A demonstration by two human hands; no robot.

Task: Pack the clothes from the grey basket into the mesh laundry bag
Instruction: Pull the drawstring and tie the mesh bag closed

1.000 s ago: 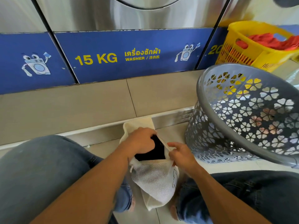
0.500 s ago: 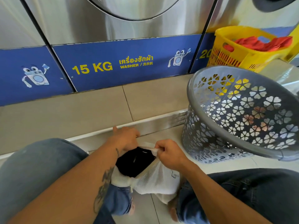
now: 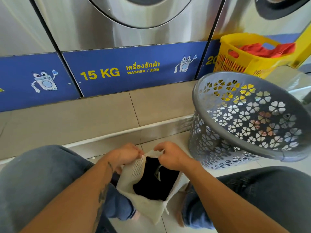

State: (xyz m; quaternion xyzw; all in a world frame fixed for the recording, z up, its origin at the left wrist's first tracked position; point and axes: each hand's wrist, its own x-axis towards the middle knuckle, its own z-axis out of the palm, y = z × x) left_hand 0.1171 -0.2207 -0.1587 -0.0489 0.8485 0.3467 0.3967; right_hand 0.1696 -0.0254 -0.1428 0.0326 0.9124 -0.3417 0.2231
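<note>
A white mesh laundry bag [image 3: 134,175] hangs between my knees, its mouth gaping toward me. Black clothing [image 3: 156,184] fills the inside. My left hand [image 3: 124,155] pinches the far rim of the bag on the left, and my right hand [image 3: 171,155] pinches the same rim on the right, the two hands close together. The grey basket [image 3: 235,142], perforated with flower-shaped holes, stands on the floor to my right, tilted toward me; I see no clothes inside it.
Steel washers with blue "15 KG" panels [image 3: 134,69] rise on a tiled plinth [image 3: 84,118] straight ahead. A yellow basket [image 3: 249,61] holding red cloth [image 3: 262,49] stands behind the grey one. My jeans-clad knees flank the bag.
My left hand has come out of the bag and taken hold of its rim. Both hands have drawn the far edge of the mouth together, and the camera has tipped upward.
</note>
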